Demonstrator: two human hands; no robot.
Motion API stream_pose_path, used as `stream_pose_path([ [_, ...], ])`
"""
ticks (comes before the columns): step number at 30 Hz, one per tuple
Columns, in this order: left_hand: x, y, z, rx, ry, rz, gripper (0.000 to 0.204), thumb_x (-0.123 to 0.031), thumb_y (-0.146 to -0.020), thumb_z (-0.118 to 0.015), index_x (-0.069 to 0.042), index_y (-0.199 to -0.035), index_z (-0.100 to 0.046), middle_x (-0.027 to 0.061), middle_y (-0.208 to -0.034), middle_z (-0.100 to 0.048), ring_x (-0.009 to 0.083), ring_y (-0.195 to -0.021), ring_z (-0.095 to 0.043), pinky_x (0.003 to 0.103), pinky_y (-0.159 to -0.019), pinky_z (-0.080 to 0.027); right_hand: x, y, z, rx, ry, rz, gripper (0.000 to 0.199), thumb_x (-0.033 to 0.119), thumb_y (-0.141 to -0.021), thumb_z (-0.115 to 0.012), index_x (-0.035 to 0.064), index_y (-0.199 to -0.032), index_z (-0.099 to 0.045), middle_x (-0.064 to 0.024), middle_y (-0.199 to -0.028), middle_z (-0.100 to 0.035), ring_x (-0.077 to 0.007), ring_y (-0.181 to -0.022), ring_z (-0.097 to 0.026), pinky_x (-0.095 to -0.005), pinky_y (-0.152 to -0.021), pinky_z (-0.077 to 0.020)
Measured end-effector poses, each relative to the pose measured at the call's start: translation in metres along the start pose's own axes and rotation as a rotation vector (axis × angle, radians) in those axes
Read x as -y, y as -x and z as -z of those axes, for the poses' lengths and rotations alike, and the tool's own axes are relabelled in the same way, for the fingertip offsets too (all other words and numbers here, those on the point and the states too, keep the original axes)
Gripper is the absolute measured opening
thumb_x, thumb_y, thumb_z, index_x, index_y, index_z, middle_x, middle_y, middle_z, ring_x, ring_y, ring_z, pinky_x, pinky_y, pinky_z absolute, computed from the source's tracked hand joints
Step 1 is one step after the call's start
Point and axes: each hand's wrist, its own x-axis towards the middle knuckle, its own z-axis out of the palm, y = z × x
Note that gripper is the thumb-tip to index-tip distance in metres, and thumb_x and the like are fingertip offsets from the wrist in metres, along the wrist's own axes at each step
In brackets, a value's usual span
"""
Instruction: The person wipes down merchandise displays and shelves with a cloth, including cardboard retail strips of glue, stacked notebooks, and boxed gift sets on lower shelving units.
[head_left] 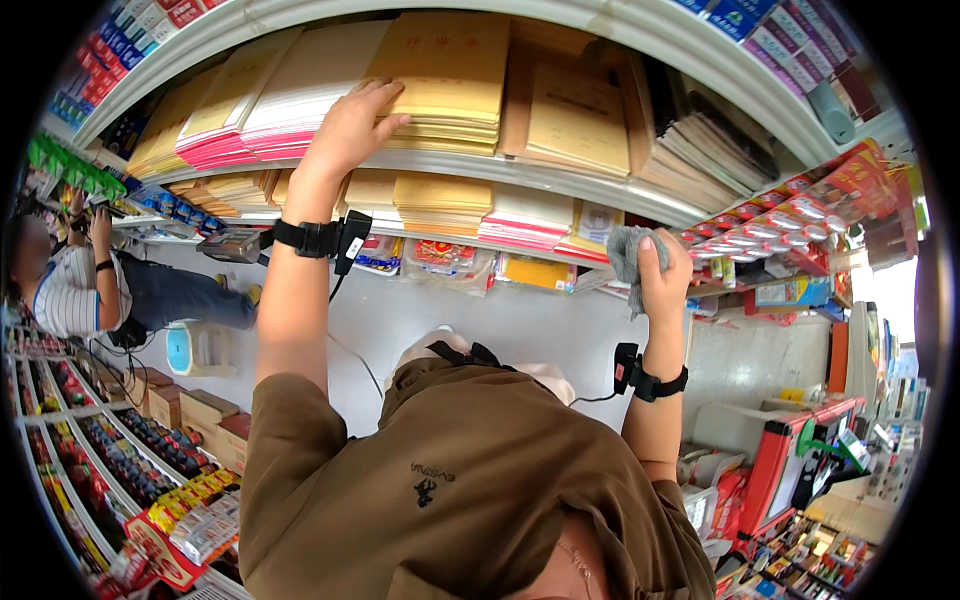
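A white metal shelving unit [560, 178] with curved tiers is shown filling the upper field, its top visible tier loaded with stacks of stationery. On that tier a tall stack of tan paper folders [447, 75] is seen beside a stack of white pads with pink edges [262, 118], with further brown envelopes [577, 112] leaning to the right; flatter yellow piles lie on the tier below. The left hand [350, 130] is laid flat on the lower left part of the tan stack, fingers spread and extended, nothing being enclosed by it (a press rather than a grasp). The right hand [662, 275] is held lower, near the shelf edge, and is closed around a crumpled grey cleaning cloth [627, 255], part of which hangs below the fist. Black wrist straps carrying small devices are worn on both forearms, and thin cables trail from them. A second person [70, 290] is seen well apart at the left, reaching toward another shelf. The chief risk is judged to lie in the tan stack: it is supported only by its own weight, so a sideways push could shear the upper folders off the shelf lip. The pink-edged pads beside it could be displaced likewise. A smaller hazard is seen in the dangling cable, which might be caught on a shelf edge.
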Motion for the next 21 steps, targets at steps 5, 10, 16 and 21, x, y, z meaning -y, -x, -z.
stream_pose_path([
  [5,0.011,0.007,-0.003,-0.114,0.035,-0.15,0.032,-0.004,-0.086,-0.059,-0.005,-0.118,-0.062,0.0162,-0.121,-0.061,0.0323,-0.11,-0.056,0.037,-0.092,-0.046,0.007,0.02,-0.061,0.026,-0.046,-0.08,0.03,0.021,-0.087,-0.061,-0.0023,-0.069,-0.052,-0.0107,-0.063,-0.046,-0.0225,-0.058,-0.043,-0.0333,-0.056,-0.0365],
  [10,0.022,0.004,-0.004,-0.146,0.092,-0.179,0.027,-0.004,-0.086,-0.059,-0.005,-0.112,-0.066,0.0139,-0.114,-0.065,0.0307,-0.107,-0.058,0.036,-0.09,-0.046,-0.002,0.052,-0.097,0.056,-0.037,-0.118,0.028,0.021,-0.084,-0.063,-0.003,-0.071,-0.055,-0.0127,-0.064,-0.05,-0.0265,-0.058,-0.046,-0.0342,-0.056,-0.0387],
  [16,0.02,0.007,-0.005,-0.199,0.078,-0.156,0.025,-0.004,-0.087,-0.06,-0.007,-0.11,-0.067,0.0121,-0.114,-0.065,0.0286,-0.106,-0.059,0.034,-0.089,-0.047,-0.016,0.115,-0.102,0.068,-0.05,-0.298,0.027,0.019,-0.083,-0.063,-0.0028,-0.071,-0.054,-0.0138,-0.062,-0.049,-0.0284,-0.057,-0.045,-0.0359,-0.055,-0.0387],
  [21,0.023,0.008,-0.005,-0.192,0.077,-0.152,0.025,-0.005,-0.088,-0.059,-0.007,-0.111,-0.067,0.0117,-0.115,-0.065,0.0271,-0.106,-0.06,0.033,-0.089,-0.047,-0.018,0.178,-0.09,0.069,-0.04,-0.547,0.028,0.02,-0.084,-0.063,-0.0028,-0.07,-0.054,-0.013,-0.06,-0.05,-0.0236,-0.054,-0.046,-0.0343,-0.053,-0.0391],
])
